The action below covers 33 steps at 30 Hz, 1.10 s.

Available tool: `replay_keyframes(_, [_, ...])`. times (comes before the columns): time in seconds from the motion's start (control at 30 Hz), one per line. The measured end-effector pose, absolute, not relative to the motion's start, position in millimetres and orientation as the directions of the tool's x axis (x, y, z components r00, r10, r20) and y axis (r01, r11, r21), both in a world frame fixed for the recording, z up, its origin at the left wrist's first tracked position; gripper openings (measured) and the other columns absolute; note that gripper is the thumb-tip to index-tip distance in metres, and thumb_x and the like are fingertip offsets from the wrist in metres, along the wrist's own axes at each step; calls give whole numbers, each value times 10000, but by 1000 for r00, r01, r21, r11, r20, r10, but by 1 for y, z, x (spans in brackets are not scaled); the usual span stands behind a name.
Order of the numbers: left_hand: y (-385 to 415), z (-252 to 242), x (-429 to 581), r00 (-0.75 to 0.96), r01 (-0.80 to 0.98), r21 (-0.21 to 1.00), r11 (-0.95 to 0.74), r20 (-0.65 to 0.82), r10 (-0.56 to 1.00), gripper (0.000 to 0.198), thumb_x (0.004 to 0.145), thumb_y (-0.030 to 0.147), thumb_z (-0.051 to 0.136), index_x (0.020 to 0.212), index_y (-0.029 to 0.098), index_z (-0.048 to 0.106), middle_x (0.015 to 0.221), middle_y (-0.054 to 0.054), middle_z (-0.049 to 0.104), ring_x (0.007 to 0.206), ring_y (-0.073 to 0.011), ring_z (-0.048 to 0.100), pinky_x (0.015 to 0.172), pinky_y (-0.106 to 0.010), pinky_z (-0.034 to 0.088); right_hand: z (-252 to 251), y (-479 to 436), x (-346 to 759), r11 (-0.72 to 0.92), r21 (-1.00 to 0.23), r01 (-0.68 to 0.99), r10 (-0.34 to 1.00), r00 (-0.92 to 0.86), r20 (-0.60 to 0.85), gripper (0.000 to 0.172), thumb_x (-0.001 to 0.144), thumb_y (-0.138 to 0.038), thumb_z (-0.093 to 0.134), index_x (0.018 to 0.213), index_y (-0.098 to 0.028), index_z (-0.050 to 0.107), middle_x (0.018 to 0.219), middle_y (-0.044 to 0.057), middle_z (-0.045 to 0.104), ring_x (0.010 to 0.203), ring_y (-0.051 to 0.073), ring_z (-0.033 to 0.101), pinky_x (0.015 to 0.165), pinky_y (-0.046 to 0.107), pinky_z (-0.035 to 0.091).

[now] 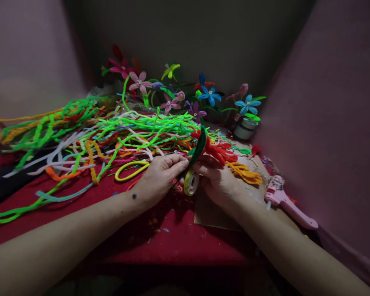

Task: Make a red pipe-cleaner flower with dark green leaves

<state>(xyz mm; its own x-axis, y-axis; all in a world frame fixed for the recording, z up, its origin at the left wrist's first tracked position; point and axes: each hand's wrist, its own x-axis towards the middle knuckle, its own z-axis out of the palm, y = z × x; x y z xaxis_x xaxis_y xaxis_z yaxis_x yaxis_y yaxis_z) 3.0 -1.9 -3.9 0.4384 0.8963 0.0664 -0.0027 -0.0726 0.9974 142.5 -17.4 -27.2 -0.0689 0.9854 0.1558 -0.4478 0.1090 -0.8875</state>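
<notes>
Over the red-covered table, my left hand (163, 174) is closed, thumb and forefinger pinching the base of a dark green fuzzy leaf (199, 146) that points upward. A thin dark stem shows just below that pinch. Close beside it, my right hand (217, 183) is closed too, its fingers curled at a red pipe-cleaner flower (217, 151) that tilts to the right. Its exact grip on the stem is partly hidden. A small roll of yellowish tape (191, 183) hangs on edge between the two hands, against the right fingers.
Loose pipe cleaners (148, 127) in many colours cover the table's left and middle. Finished flowers (169, 102) stand behind them, by a small jar (246, 128). Right of my hands lie an orange bundle (245, 172), cardboard (214, 213) and a pink glue gun (288, 201).
</notes>
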Motion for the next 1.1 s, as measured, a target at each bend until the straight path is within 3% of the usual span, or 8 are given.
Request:
replay_keyframes(0.17, [-9,-3,1,462,60,980,-191,143,875,148,784,266,581,864,162,650,850,-22,644,845,-171,581,748,-248,446,-31,-16,144,111,-860,-498,982,-76,171,133,641,-187,693,765,-234,678,821,17,692,890,246,617,756,380,499])
replay_keyframes(0.3, [-7,-1,0,434,79,979,-190,138,890,151,778,276,590,733,147,654,712,-13,622,686,-137,560,626,-219,423,-30,-18,144,100,-880,-465,985,-76,152,173,646,-219,691,816,-245,676,828,12,693,900,253,614,737,376,505])
replay_keyframes(0.6, [9,-12,-2,580,-131,966,221,-106,808,240,758,274,610,579,117,579,589,-31,565,491,-74,461,495,-203,360,-25,-22,147,57,-887,-458,992,-77,104,163,619,-233,724,773,-234,671,828,13,695,844,237,632,721,371,507])
replay_keyframes(0.8, [12,-12,-4,685,-159,916,369,-167,710,79,714,184,622,686,111,620,537,-19,532,421,-50,410,436,-185,314,-17,-25,145,-48,-889,-456,987,-157,28,210,573,-231,759,754,-218,653,725,2,677,741,214,646,663,345,511])
replay_keyframes(1.1, [8,-11,-3,648,-85,972,221,-115,753,225,776,320,589,653,132,583,564,-6,534,426,-54,394,424,-186,294,-27,-23,150,112,-911,-397,988,-53,144,139,645,-217,703,781,-234,681,838,-7,694,817,205,630,740,342,490])
